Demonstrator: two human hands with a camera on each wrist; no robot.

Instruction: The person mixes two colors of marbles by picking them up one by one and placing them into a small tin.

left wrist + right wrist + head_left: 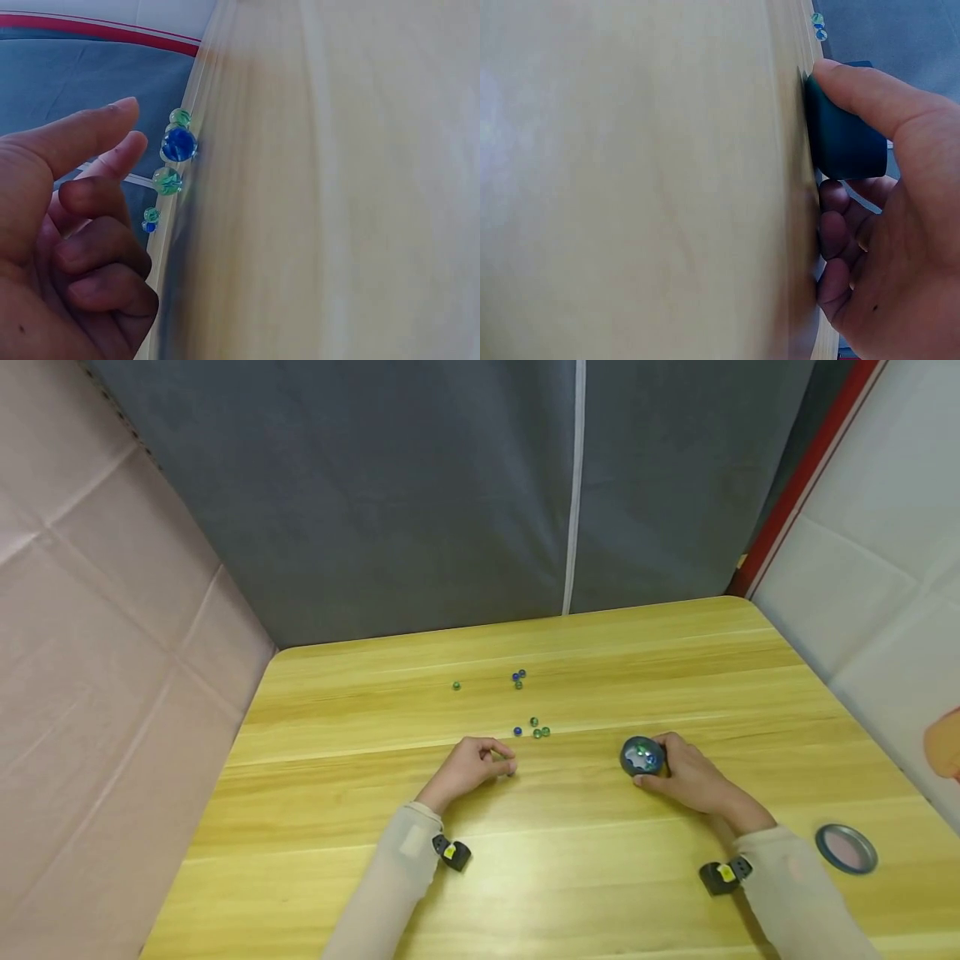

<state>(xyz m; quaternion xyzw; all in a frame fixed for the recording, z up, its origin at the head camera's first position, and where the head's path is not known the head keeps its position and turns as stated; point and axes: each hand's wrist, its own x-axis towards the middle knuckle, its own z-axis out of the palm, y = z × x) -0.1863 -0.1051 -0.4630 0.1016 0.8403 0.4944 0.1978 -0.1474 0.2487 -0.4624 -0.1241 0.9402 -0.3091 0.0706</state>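
Observation:
On the table, my left hand reaches toward the glass marbles, thumb and forefinger extended, other fingers loosely curled. In the left wrist view, a blue marble and a green marble lie just beyond its fingertips, with a gap between. Close ahead are another blue marble and several green marbles. My right hand grips a small round dark-blue tin from the right, thumb along its near side. Some green and blue marbles show inside the open tin; its outer wall appears in the right wrist view.
A round lid with a blue rim lies on the wooden table, right of my right forearm. Farther back are a small cluster of marbles and a lone green marble. A grey curtain stands behind the table.

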